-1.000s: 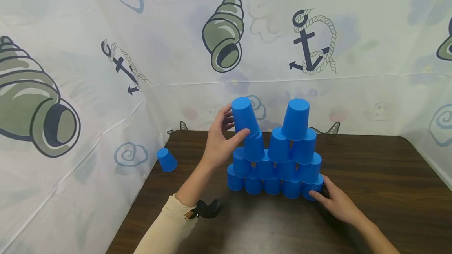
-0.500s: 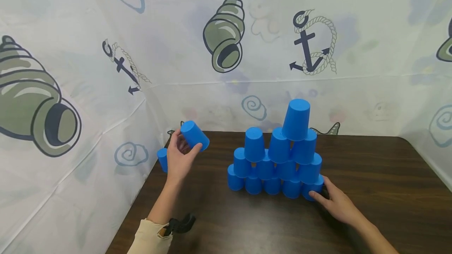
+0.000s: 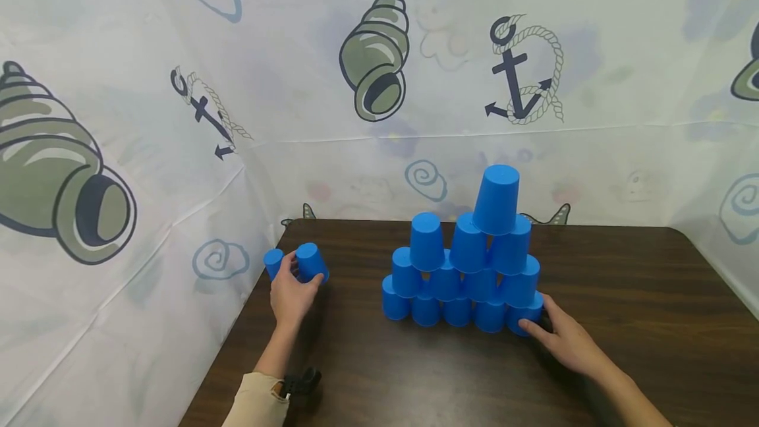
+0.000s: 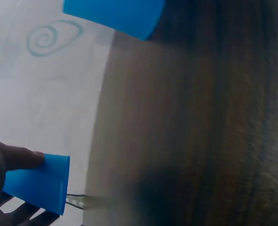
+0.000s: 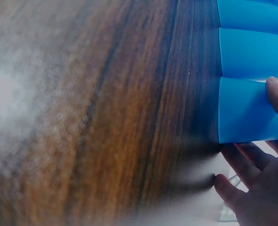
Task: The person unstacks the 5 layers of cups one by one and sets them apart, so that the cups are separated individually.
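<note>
Head view: the left hand (image 3: 292, 296) grasps a blue cup (image 3: 311, 262), which one second earlier sat at the upper left of the stack (image 3: 468, 246) and now lies low at the far left, just beside the stray cup (image 3: 273, 261); whether its rim touches the wood cannot be told. The stack's top level, formerly two cups, now shows one, above rows of three, four and five. The right hand (image 3: 568, 341), as before, grips the rightmost bottom cup (image 3: 524, 316), thumb in front and fingers behind. The worktop (image 3: 640, 295) is dark, streaked wood with a glossy patch near the front; pale cloth (image 3: 296, 71) printed with shells and anchors hangs behind and at left. The stray cup stands near the left edge; a broad stretch of wood separates the held cup from the stack, and another extends right towards a rounded far corner
</note>
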Demonstrator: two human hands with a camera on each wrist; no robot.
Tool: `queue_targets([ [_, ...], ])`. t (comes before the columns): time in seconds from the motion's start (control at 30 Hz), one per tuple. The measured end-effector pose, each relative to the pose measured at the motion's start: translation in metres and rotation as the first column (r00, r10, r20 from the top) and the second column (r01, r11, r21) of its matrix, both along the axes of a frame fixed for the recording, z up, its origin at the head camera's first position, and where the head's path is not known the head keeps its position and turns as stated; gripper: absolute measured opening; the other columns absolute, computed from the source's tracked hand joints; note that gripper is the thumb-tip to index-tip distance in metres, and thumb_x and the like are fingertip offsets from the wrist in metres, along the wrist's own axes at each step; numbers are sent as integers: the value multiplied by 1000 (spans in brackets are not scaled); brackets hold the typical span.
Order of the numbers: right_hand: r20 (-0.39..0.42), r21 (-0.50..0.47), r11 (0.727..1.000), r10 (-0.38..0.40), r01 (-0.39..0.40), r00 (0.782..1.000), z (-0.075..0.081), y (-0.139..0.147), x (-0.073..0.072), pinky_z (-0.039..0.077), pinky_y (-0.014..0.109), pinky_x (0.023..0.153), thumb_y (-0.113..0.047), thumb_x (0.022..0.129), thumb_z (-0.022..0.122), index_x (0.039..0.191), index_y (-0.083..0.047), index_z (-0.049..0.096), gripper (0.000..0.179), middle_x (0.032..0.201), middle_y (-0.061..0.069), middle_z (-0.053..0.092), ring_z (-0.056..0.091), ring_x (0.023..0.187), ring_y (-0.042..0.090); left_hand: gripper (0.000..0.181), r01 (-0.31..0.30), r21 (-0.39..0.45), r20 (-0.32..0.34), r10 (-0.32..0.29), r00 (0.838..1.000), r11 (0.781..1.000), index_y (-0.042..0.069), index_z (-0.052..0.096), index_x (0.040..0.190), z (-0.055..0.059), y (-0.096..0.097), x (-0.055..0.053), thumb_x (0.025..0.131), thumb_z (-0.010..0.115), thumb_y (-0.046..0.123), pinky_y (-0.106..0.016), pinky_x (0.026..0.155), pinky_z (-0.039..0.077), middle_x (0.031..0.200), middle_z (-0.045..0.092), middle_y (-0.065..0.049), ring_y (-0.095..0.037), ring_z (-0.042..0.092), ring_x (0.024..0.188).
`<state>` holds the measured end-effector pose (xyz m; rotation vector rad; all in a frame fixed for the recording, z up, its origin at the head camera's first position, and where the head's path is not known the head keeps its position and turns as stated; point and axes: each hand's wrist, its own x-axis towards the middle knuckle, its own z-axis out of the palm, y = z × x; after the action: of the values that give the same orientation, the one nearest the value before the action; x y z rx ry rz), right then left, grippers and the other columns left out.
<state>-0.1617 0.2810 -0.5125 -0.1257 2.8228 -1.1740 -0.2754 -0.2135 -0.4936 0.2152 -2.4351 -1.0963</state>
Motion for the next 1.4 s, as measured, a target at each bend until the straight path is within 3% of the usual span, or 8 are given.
queue_targets([
  [0.17, -1, -2, 1000, 0, 0, 1000, -1, 1, -1, 41, 70, 92, -51, 96, 55, 148, 1, 25, 80, 141, 35, 42, 44, 125, 55, 70, -78, -64, 7, 78, 997, 995, 9, 52, 135, -10, -1, 0, 77, 84, 29, -66, 86, 46, 125, 63, -21, -43, 60, 112],
  [0.3, -2, -1, 1000, -3, 3, 1000, -1, 0, -1, 41, 70, 93, -52, 96, 56, 148, 2, 25, 80, 141, 35, 42, 44, 125, 55, 70, -111, -66, 15, 112, 994, 992, 9, 51, 136, -13, -1, 1, 77, 85, 27, -65, 85, 46, 124, 63, -21, -45, 60, 111],
  [0.77, 9, 11, 1000, -12, 12, 1000, -2, 1, -1, 41, 69, 93, -52, 96, 56, 148, 1, 25, 81, 141, 34, 42, 44, 126, 54, 69, -142, -46, 22, 143, 990, 989, 5, 51, 135, -24, -3, -6, 78, 85, 21, -67, 92, 42, 129, 59, -22, -45, 56, 116],
  [1.07, -8, -5, 1000, -5, 5, 1000, -3, 1, -1, 42, 68, 93, -52, 96, 56, 148, 0, 26, 80, 141, 33, 43, 45, 125, 53, 69, -170, -68, 13, 171, 985, 983, 7, 53, 135, -26, -7, -6, 76, 86, 23, -68, 85, 45, 127, 61, -23, -48, 58, 112],
  [1.4, -18, 2, 1000, -6, 6, 1000, -3, 1, 0, 41, 69, 93, -51, 96, 56, 148, 1, 26, 80, 141, 33, 43, 45, 125, 53, 68, -185, -65, 6, 186, 983, 981, 6, 54, 133, -29, -9, -6, 75, 86, 22, -68, 86, 45, 126, 61, -23, -48, 58, 111],
])
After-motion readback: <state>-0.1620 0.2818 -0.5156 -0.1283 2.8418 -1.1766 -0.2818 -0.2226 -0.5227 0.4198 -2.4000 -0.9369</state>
